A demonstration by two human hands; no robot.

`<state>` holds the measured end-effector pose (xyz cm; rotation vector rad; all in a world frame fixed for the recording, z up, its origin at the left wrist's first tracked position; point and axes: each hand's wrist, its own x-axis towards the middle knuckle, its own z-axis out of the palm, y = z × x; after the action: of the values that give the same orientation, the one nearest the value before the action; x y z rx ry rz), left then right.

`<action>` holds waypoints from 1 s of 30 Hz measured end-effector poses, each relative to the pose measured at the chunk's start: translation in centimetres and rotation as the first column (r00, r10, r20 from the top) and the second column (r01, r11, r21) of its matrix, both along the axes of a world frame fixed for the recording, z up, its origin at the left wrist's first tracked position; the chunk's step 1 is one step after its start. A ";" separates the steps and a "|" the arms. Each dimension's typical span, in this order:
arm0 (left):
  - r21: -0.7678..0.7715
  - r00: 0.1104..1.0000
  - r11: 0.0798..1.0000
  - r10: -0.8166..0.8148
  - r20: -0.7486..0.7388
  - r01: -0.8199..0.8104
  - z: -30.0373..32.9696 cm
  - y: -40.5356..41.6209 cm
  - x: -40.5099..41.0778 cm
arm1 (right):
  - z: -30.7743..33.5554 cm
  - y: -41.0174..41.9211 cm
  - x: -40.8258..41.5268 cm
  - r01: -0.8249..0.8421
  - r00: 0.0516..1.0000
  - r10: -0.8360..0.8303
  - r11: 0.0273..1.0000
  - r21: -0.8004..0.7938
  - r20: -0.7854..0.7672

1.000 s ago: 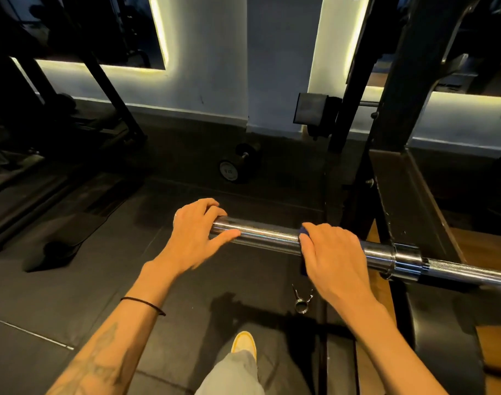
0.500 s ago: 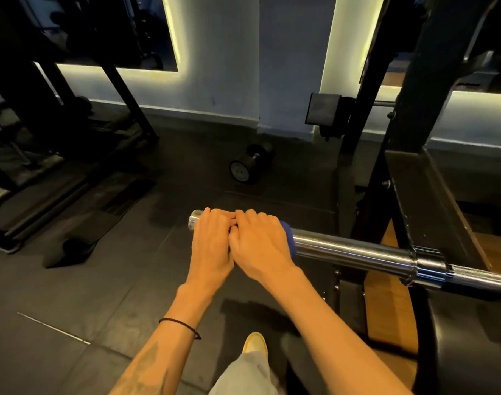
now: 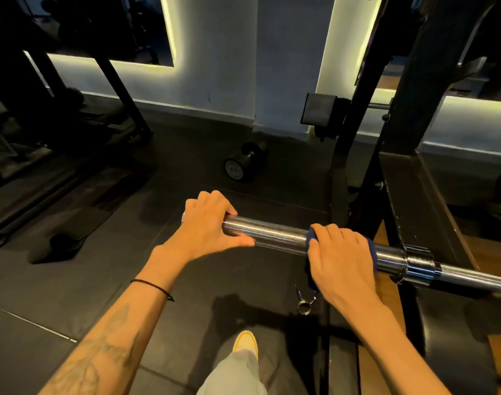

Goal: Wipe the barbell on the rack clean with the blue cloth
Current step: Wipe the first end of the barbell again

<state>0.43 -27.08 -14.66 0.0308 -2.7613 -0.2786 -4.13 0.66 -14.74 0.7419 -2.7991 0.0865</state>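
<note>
Dark floor: one dumbbell (image 3: 241,163); two hands grip one barbell (image 3: 277,234).

Pretty clearly a gym: black rubber floor (image 3: 72,280), steel rack (image 3: 397,138), a dumbbell (image 3: 240,163) by the wall, chrome barbell (image 3: 277,235), backlit mirrors (image 3: 101,27).

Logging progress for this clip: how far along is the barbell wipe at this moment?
Mid-job. In hand: the right hand grips the blue cloth around the barbell sleeve near the collar, while the left hand holds the sleeve's end. Done: the bare sleeve between the hands looks shiny, though cleanliness can't be confirmed. Left: the thinner shaft beyond the collar, past the rack, shows no cloth on it.
</note>
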 end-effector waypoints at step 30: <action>-0.039 0.995 0.995 -0.095 -0.034 0.094 -1.4 -1.0 0.7 | 0.1 -4.1 0.5 -0.051 0.998 0.052 0.998 0.023 -0.028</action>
<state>1.10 -28.08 -16.06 -0.1138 -2.7354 -0.2504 -3.61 -3.49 -14.62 0.8144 -2.7581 0.0539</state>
